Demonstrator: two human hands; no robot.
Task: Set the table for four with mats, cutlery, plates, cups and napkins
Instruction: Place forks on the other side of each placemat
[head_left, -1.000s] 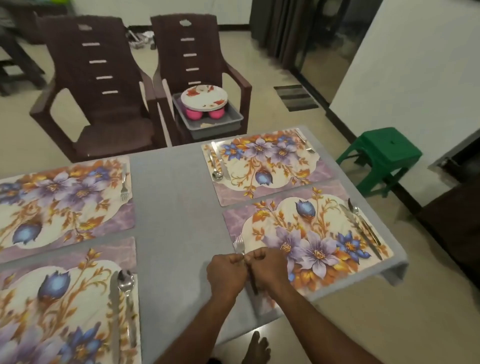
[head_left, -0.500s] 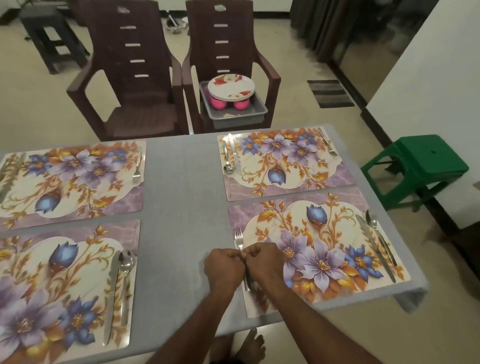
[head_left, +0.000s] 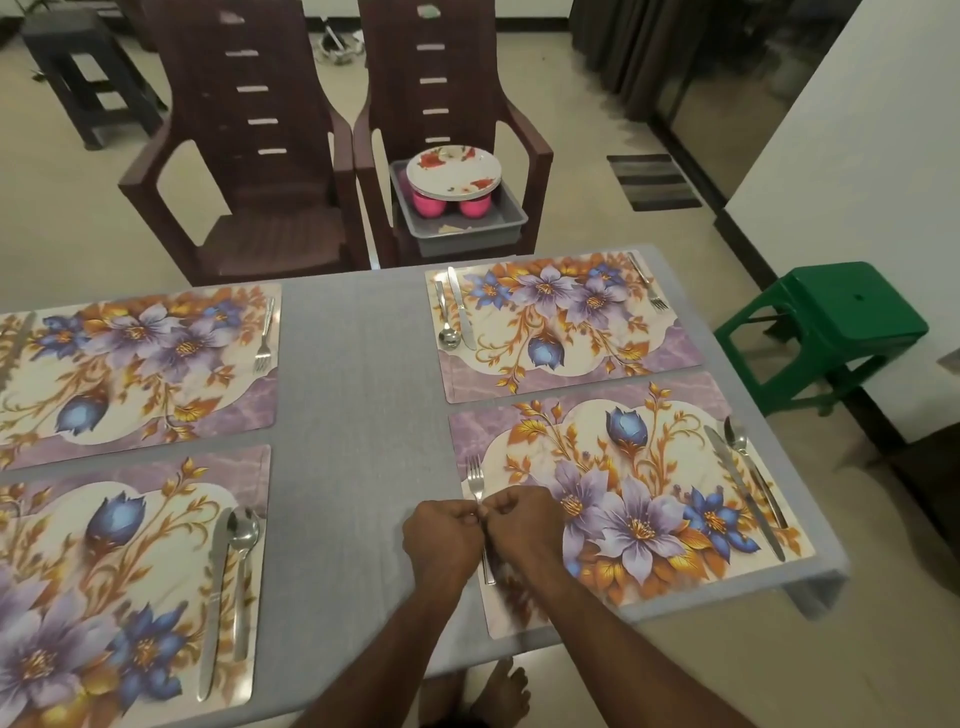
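Note:
Four floral mats lie on the grey table (head_left: 358, 389): near right (head_left: 649, 493), far right (head_left: 561, 322), far left (head_left: 135, 364), near left (head_left: 104, 571). Each visibly carries cutlery. A fork (head_left: 475, 478) lies along the left edge of the near right mat. My left hand (head_left: 441, 540) and my right hand (head_left: 524, 530) are curled together over its handle, fingertips pinching it; the middle of the fork is hidden. A knife (head_left: 743, 499) and spoon (head_left: 735, 441) lie on that mat's right side. Stacked plates (head_left: 453, 166) rest on pink cups (head_left: 428, 203) in a grey tub (head_left: 467, 234).
The tub sits on the right one of two brown chairs (head_left: 519, 130) behind the table; the left chair (head_left: 249, 228) holds nothing. A green stool (head_left: 826, 322) stands by the table's right side, near a white wall. A dark stool (head_left: 78, 67) is at the far left.
The view has pulled back and shifted, showing more of the table and left mats. Both hands stay together on the fork at the near right mat's left edge.

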